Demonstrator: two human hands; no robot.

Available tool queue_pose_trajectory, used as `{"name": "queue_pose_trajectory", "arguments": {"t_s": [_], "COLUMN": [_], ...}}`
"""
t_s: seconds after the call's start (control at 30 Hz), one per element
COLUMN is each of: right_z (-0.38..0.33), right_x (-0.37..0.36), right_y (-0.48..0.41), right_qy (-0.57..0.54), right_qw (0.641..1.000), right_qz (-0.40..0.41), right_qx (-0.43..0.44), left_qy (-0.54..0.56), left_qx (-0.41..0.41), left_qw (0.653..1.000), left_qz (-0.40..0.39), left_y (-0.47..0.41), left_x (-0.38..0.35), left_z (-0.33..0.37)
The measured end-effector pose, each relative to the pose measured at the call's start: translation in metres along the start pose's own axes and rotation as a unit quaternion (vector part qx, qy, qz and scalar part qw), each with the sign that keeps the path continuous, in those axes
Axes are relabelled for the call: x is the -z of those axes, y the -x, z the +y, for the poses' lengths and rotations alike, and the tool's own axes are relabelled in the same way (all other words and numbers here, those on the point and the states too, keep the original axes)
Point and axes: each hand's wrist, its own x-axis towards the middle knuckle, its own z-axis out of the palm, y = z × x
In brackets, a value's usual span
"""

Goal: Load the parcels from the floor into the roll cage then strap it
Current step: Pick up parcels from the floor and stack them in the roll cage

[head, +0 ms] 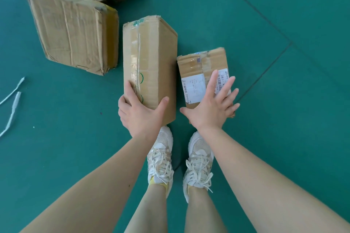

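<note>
Early yet: four parcels in view sit on the green floor [265, 24], with no cage visible. The left hand [141, 114] has its fingers clamped on the tall box [149, 58]. The right hand [210, 108], fingers spread, reaches the small box [200, 66], perhaps touching it. Loading and strapping remain.

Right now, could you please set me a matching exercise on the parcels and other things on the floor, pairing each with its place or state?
Things:
1. tall taped box
2. small labelled box
3. wide flat box
4. white cords

Places or states:
A. thin, lying at the picture's left edge
B. under the spread right hand
C. gripped at its near end by the left hand
D. crumpled cardboard, no hand on it

Pairs: 1-C, 2-B, 3-D, 4-A
</note>
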Motion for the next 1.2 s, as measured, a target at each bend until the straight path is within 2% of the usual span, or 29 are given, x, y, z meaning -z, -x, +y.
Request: {"name": "queue_pose_trajectory", "arguments": {"t_s": [0.1,0.23,0.43,0.7,0.97,1.2], "right_z": [0.000,0.002,0.005,0.017,0.026,0.049], "right_x": [-0.005,0.009,0.084,0.256,0.452,0.570], "right_y": [0.000,0.003,0.038,0.132,0.245,0.321], "right_qy": [0.024,-0.005,-0.096,-0.199,-0.285,-0.351], "right_qw": [0.999,1.000,0.994,0.971,0.940,0.905], "right_qz": [0.031,0.020,-0.005,0.026,0.119,0.205], "right_qx": [0.007,0.003,-0.052,-0.130,-0.142,-0.126], "left_qy": [-0.003,-0.019,-0.075,-0.087,-0.083,-0.043], "left_qx": [0.000,0.014,0.004,-0.042,-0.135,-0.170], "left_qw": [1.000,1.000,0.997,0.993,0.981,0.972], "left_qz": [0.004,0.000,-0.020,-0.072,-0.108,-0.156], "left_y": [-0.001,0.005,0.044,0.139,0.249,0.324], "left_x": [-0.008,-0.003,0.046,0.169,0.309,0.384], "left_z": [0.000,0.005,0.038,0.141,0.265,0.329]}}
